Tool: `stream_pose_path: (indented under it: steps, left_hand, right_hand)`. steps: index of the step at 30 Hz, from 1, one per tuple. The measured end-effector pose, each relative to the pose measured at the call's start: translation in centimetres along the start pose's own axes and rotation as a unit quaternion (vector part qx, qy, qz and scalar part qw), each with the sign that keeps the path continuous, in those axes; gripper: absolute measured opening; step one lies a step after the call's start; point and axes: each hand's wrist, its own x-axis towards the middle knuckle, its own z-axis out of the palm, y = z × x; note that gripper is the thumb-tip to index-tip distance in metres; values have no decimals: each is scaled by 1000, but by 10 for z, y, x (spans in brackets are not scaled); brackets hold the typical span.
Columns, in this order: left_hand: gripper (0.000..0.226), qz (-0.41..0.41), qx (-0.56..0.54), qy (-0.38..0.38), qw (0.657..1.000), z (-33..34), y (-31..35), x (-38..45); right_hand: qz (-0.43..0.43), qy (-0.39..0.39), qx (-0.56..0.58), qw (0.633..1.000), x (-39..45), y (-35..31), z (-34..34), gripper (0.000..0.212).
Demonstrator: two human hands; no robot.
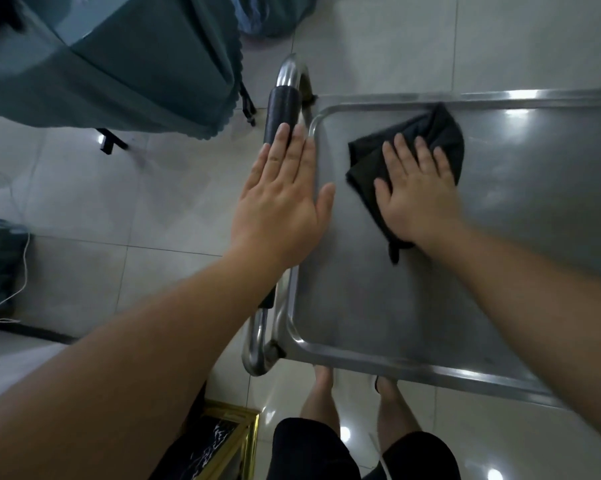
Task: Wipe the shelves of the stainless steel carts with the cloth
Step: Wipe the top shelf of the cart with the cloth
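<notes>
Now wiping: right hand (pixel 417 192) flat, pressing cloth (pixel 430 133) on shelf (pixel 378 299).
Left hand (pixel 285 192): open, holding nothing.
Left: probably most of shelf.

One stainless steel cart top shelf with a raised rim (pixel 378 351) fills the right of the frame, with one dark crumpled cloth (pixel 437 133) on it. One bent steel handle with a black foam grip (pixel 282 105) runs along its left edge. Two bare hands show: the left hand (pixel 281 199) at centre, the right hand (pixel 416 192) just to its right. Two bare legs (pixel 321 393) stand at bottom centre. One teal draped table (pixel 119 64) sits upper left, and one gold-framed dark panel (pixel 229 441) lies at the bottom
</notes>
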Motion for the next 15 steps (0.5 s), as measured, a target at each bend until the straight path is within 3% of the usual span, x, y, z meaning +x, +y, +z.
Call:
stream_pose_path:
  steps: [5, 9, 15]
  left_hand:
    - [74, -4, -12, -18, 1000, -6, -1, 1]
    - [76, -12, -9, -40, 999, -7, 1, 2]
    - [73, -33, -18, -15, 999, -6, 10, 0]
  right_hand:
    - [-35, 22, 6, 999, -154, -1, 31, 66]
    - [-42, -5, 1, 999, -251, 10, 49, 70]
    - [-40, -3, 21, 999, -225, 25, 43, 69]
